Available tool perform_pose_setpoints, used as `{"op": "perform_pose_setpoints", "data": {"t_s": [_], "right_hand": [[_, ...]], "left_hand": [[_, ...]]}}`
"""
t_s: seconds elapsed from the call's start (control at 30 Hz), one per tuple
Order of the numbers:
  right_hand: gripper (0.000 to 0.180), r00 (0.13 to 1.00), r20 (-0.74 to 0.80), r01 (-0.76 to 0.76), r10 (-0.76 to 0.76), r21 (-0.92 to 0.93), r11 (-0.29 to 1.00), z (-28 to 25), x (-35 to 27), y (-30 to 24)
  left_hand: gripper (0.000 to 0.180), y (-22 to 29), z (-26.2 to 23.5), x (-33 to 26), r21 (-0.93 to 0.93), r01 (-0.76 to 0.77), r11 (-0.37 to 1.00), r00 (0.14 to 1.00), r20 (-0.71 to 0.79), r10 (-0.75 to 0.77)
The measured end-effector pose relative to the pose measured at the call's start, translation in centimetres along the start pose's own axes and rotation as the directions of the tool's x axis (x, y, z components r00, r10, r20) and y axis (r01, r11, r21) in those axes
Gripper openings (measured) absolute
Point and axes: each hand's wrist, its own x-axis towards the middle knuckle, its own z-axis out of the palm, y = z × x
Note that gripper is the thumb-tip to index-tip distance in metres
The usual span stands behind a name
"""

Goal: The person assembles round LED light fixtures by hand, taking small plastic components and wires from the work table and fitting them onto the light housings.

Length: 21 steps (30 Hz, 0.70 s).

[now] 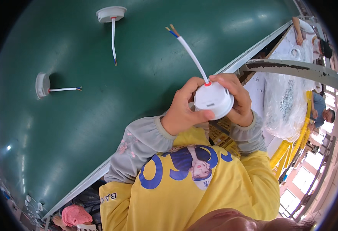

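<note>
Between my hands, just over the near edge of a green work surface, is a round white plastic housing. From a red ring on its rim a short white cable sticks up and away, ending in bare-tipped brown and blue wires. My left hand is closed on the housing's left side, its thumb across the lower front. On the other side my right hand wraps the rim, with fingers near the cable's base; part of them is hidden behind the housing.
Two similar white housings with cables lie on the green surface, one at the far side, one at the left. A metal rail edges the surface. At right are a curved metal bar, a clear plastic bag and other people.
</note>
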Motion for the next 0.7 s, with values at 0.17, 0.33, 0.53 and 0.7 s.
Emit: {"op": "perform_pose_setpoints", "data": {"t_s": [0.17,0.33,0.53,0.7], "right_hand": [[0.025,0.973,-0.086,-0.194,0.212,0.184,0.964,-1.1,-0.9,0.1],[0.026,0.869,-0.105,-0.297,0.483,0.671,0.680,-1.5,-1.3,1.6],[0.033,0.893,-0.076,-0.202,0.443,0.813,0.546,-1.1,-1.2,-0.2],[0.033,0.891,-0.007,-0.298,0.454,0.747,0.595,-2.3,-1.7,-1.1]], "left_hand": [[0.089,0.5,-0.2,0.0,0.037,0.165,0.986,0.982,0.089,-0.168],[0.079,0.5,1.1,0.8,0.197,-0.257,0.946,0.945,-0.155,0.289],[0.052,1.9,3.7,1.6,0.337,-0.108,0.935,0.983,-0.106,0.151],[0.029,2.6,4.3,2.2,0.247,-0.038,0.968,0.968,-0.230,0.096]]}}
